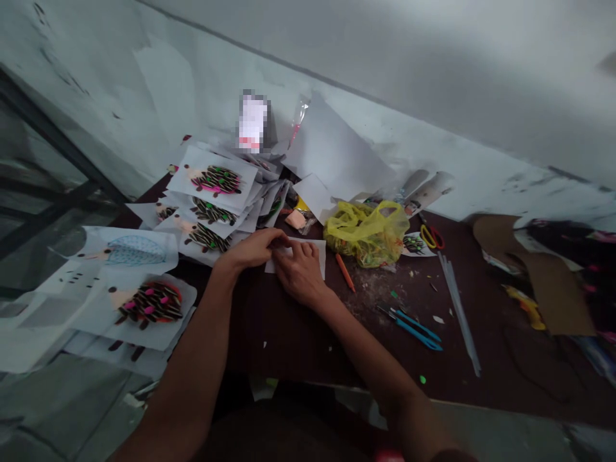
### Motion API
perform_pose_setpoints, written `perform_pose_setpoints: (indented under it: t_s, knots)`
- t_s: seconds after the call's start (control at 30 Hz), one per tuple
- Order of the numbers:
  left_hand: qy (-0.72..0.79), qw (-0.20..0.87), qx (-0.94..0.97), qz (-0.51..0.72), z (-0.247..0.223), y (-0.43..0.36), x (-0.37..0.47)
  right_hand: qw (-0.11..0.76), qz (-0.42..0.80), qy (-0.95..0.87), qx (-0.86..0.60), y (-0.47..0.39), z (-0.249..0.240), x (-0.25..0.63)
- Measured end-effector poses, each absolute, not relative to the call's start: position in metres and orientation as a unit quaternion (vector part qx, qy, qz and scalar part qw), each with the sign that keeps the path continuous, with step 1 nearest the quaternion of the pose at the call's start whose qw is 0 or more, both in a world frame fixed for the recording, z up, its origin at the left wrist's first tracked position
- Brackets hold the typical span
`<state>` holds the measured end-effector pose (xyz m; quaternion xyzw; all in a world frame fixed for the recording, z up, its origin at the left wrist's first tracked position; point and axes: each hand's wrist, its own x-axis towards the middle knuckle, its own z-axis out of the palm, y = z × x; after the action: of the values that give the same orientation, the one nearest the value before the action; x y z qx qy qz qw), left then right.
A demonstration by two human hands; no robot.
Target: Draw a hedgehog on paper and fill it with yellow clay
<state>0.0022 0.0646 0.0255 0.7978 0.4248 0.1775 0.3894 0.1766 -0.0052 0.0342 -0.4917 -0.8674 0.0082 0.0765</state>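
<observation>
A small white sheet of paper (271, 265) lies on the dark table beneath both hands. My left hand (257, 249) is closed at the sheet's left and top part, its fingers curled and its fingertips partly hidden. My right hand (303, 273) rests on the middle of the sheet, fingers slightly bent and lying on it, with its thumb side close to my left fingers. An orange crayon-like stick (345, 273) is just right of the paper. Beyond the hands sits a pinkish block (295, 220).
Stacked hedgehog pictures (216, 179) stand to the left, with more hedgehog sheets (144, 305) nearer. Rightward are a yellow plastic bag (368, 231), red-and-yellow scissors (433, 237), blue-handled tweezers or snips (416, 330), clear sticks (459, 314) and a yellow glue gun (527, 307).
</observation>
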Motion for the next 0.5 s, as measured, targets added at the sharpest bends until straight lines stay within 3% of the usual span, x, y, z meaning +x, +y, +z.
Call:
perform_pose_setpoints:
  t_s: [0.5]
  knots:
    - [0.473, 0.417, 0.753, 0.19, 0.032, 0.064, 0.011, 0.119, 0.007, -0.842, -0.526, -0.011, 0.042, 0.191]
